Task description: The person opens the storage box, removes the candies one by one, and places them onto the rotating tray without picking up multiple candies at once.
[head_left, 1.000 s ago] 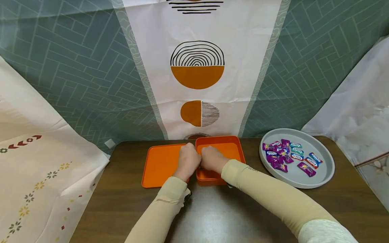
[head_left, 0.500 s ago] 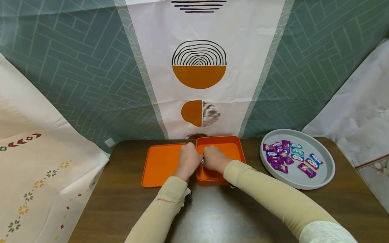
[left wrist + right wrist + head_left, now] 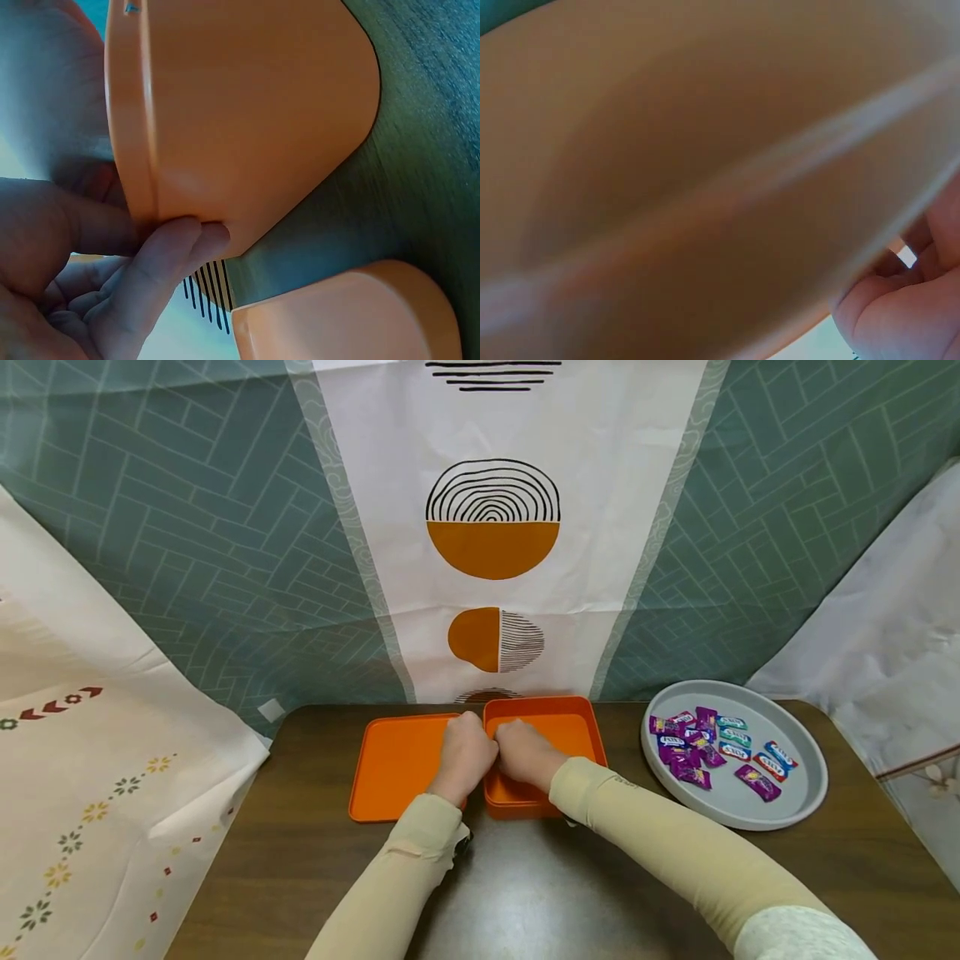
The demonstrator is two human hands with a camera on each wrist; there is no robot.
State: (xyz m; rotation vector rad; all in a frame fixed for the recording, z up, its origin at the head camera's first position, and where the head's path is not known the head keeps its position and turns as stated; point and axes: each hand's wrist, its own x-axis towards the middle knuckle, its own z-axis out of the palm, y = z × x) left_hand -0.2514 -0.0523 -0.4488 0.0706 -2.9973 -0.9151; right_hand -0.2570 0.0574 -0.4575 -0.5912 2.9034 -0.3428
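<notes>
My left hand [image 3: 467,756] and right hand [image 3: 525,753] meet, fingers curled, over the left wall of an orange box [image 3: 566,727]. They pinch a small wrapped candy between them; it is hidden now behind the knuckles. In the left wrist view, the left hand's fingertips [image 3: 176,240] overlap the box's outer wall right by its rim. The right hand [image 3: 919,315] shows at the lower right of its blurred wrist view, close to the box's edge. A flat orange lid [image 3: 390,768] lies to the left of the box.
On the right of the brown table [image 3: 270,860] stands a round grey tray [image 3: 795,793] with several wrapped candies [image 3: 693,756] in purple, blue, red and green. A patterned cloth [image 3: 487,435] hangs behind the table. Pale cloth [image 3: 90,793] drapes at the left.
Half a second ago a bit of blue-and-white wrapper showed between the hands; now the fists hide it. The right hand shifted slightly right, then back left. Box, lid and tray stay in place.
</notes>
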